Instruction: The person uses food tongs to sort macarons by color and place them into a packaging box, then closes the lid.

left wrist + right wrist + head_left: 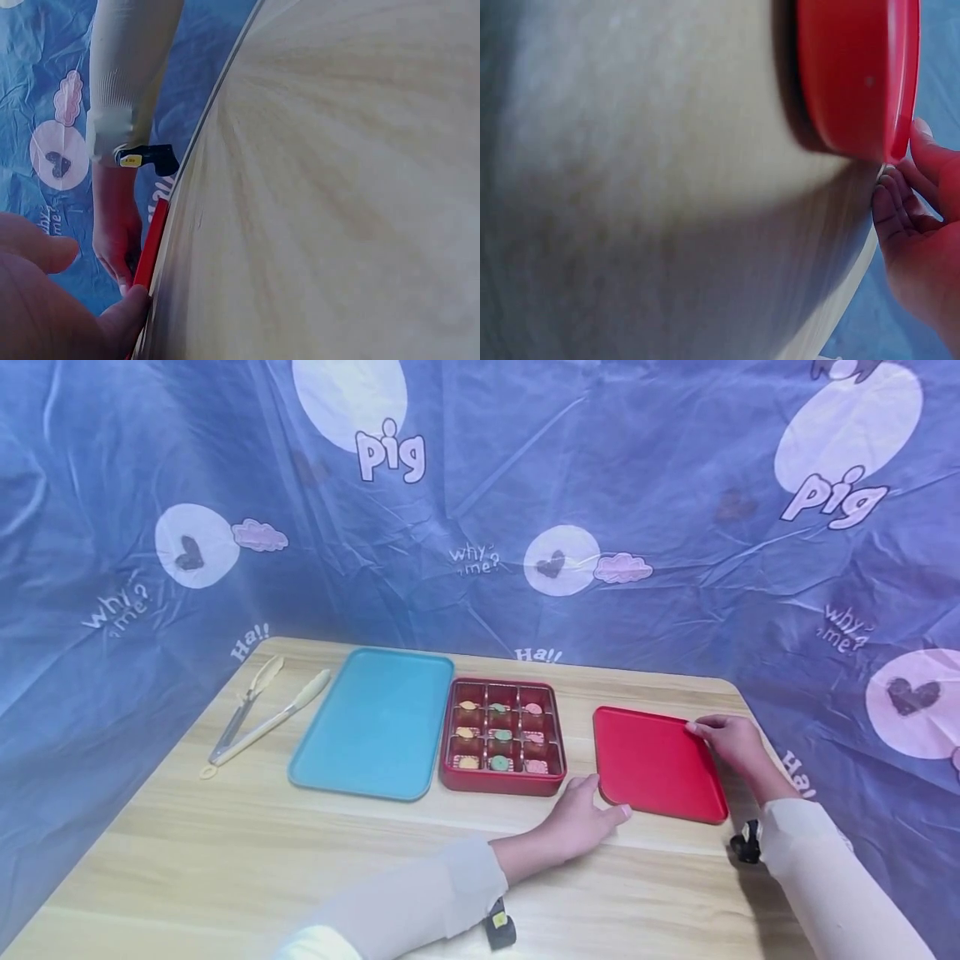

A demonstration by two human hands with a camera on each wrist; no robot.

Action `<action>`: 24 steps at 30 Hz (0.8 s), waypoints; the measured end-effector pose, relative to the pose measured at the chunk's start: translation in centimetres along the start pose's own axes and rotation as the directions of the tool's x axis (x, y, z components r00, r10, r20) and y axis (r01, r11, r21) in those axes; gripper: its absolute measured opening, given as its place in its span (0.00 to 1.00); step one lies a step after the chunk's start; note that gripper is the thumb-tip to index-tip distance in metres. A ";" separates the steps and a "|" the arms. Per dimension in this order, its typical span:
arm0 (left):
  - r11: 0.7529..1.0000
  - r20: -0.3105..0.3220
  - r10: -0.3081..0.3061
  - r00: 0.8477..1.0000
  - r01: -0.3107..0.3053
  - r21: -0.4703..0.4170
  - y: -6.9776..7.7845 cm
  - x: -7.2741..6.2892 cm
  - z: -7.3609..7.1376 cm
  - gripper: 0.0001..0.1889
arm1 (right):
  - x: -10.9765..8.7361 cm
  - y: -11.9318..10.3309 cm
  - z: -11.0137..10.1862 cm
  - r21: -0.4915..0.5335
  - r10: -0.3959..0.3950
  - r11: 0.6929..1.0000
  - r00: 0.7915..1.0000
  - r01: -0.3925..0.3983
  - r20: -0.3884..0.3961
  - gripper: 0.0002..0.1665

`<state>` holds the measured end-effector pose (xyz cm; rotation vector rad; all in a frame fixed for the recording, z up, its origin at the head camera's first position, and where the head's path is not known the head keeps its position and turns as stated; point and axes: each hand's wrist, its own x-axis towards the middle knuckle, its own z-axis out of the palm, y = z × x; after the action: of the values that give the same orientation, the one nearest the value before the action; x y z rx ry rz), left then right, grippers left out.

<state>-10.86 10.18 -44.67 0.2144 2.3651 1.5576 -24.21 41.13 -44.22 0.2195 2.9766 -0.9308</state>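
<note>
A red square lid [660, 764] lies flat at the right of the table. My right hand [737, 745] pinches its far right edge; the right wrist view shows the thumb on the rim of the lid [855, 75] and curled fingers [889, 210] beside it. At the near left corner of the lid is my left hand [573, 822], fingertips against the edge and thumb spread apart. In the left wrist view the lid [152, 244] appears edge-on. Left of this hand stands a red box [502, 783] with compartments holding small yellow, green and pink round pieces [500, 763].
Left of the box lies a blue tray [371, 722], its edge close to the box's side. Metal tongs with pale tips [262, 714] rest open at the far left. A blue printed curtain [480, 510] hangs behind the wooden table [225, 868].
</note>
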 end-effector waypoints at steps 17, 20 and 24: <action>0.988 -0.045 0.008 0.999 -0.015 -0.157 0.1 0.9 0.7 0.15 | 0.1 0.1 0.9 -0.011 -0.017 1.000 0.997 0.016 -0.074 0.23; 0.981 -0.054 0.004 0.999 -0.014 -0.192 0.2 1.1 0.9 0.12 | 0.2 0.1 0.9 -0.016 -0.006 1.000 0.995 0.004 -0.096 0.21; 0.982 -0.074 -0.030 0.997 0.015 -0.191 0.4 1.2 1.1 0.19 | 0.2 0.0 0.7 -0.017 0.000 1.000 0.994 -0.002 -0.105 0.21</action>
<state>-11.68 11.65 -44.91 0.0869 2.2463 1.7973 -24.47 40.77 -44.86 0.2781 3.0783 -0.9223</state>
